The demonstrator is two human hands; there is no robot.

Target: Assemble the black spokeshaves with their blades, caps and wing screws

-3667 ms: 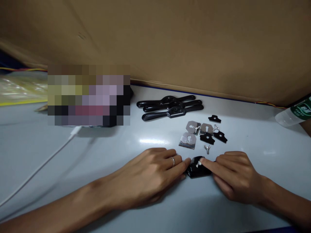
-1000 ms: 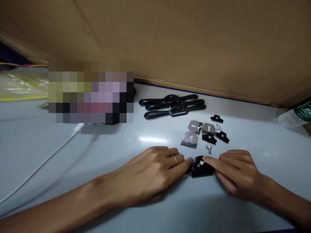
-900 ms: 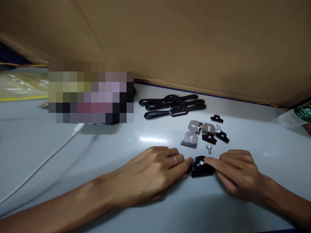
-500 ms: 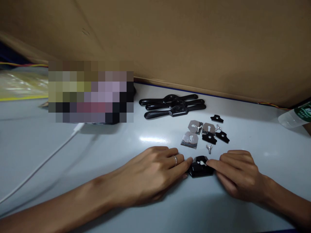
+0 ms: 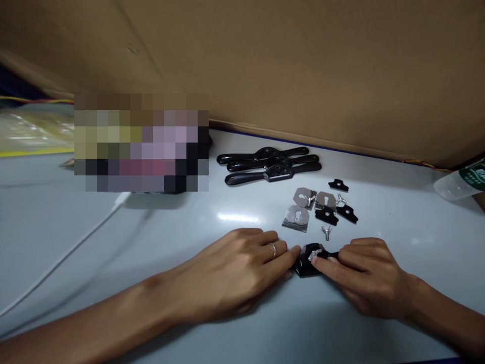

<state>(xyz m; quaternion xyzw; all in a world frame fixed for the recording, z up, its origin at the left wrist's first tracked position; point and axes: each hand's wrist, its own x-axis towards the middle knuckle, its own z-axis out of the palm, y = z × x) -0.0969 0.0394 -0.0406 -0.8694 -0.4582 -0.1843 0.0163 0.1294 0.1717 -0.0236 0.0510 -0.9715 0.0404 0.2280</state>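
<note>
A black spokeshave point(image 5: 303, 268) lies on the table between my two hands, a silver wing screw point(image 5: 314, 254) at its middle. My left hand point(image 5: 252, 265), with a ring on one finger, is closed round the left handle, which it hides. My right hand point(image 5: 369, 275) has its fingers curled at the other handle, and its index fingertip presses on the wing screw. Just beyond lie loose parts: a wing screw point(image 5: 326, 232), steel blades point(image 5: 296, 217) with keyhole slots, and black cap plates point(image 5: 326, 216).
Several more black spokeshaves point(image 5: 278, 174) lie in a row further back. A tall cardboard panel point(image 5: 303, 71) closes off the rear. A clear bottle point(image 5: 458, 182) with a green label lies at the right edge. A white cable point(image 5: 71, 250) crosses the left side towards a pixelated patch.
My right index finger has moved left from the spokeshave's right side onto the wing screw, uncovering part of the right handle. My left hand keeps its hold.
</note>
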